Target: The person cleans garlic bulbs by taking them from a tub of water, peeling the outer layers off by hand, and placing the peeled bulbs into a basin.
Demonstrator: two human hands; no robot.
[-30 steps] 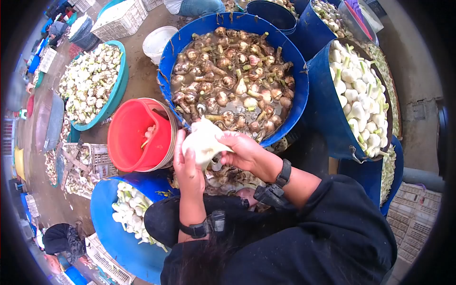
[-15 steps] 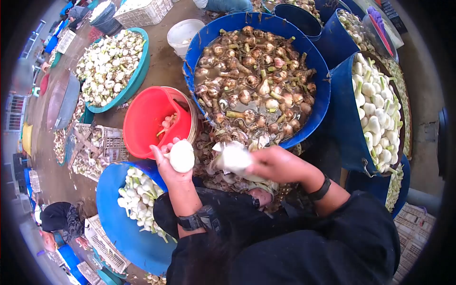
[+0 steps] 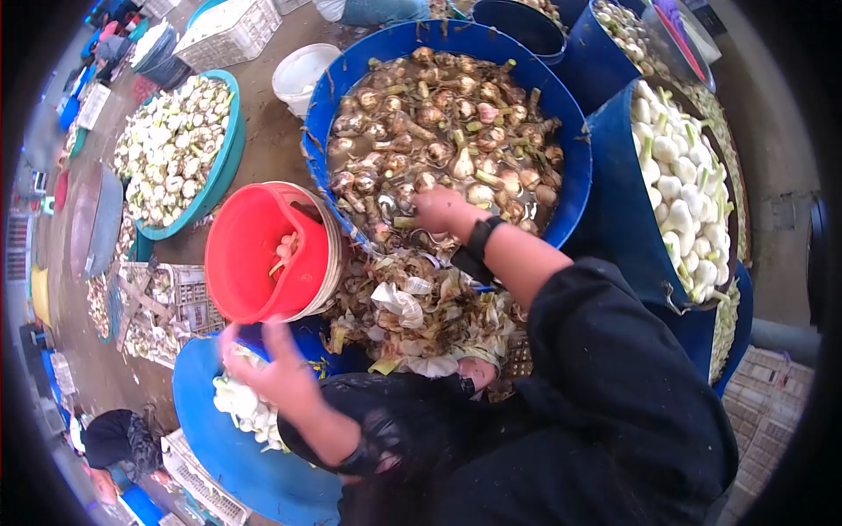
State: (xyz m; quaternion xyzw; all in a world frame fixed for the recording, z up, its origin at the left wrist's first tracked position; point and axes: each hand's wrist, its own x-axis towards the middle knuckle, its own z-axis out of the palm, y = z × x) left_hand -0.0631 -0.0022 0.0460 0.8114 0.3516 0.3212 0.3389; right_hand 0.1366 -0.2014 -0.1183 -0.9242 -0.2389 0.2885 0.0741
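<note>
My right hand (image 3: 445, 213) reaches into the blue tub (image 3: 574, 131) of muddy water and unpeeled garlic bulbs (image 3: 462, 162); its fingertips are hidden among the bulbs. Over the left blue tub (image 3: 197, 430), which holds peeled white garlic (image 3: 250, 412), my left hand (image 3: 279, 377) hangs with its fingers spread and blurred, nothing visible in it. Between the hands lies a heap of garlic skins (image 3: 430, 307), with a white peel on top. The red bucket (image 3: 230, 254) stands just beyond my left hand, with a few small pieces inside.
At the right a tilted blue tub (image 3: 605, 193) is full of peeled bulbs. A green basin (image 3: 232, 145) of garlic, a white bucket (image 3: 298, 79) and a crate (image 3: 232, 35) stand farther back. Another person in dark clothing (image 3: 118, 438) is at the lower left.
The peeled bulb has left my left hand, which moved down over the left tub. My right hand let go of the white peel and moved up into the muddy water.
</note>
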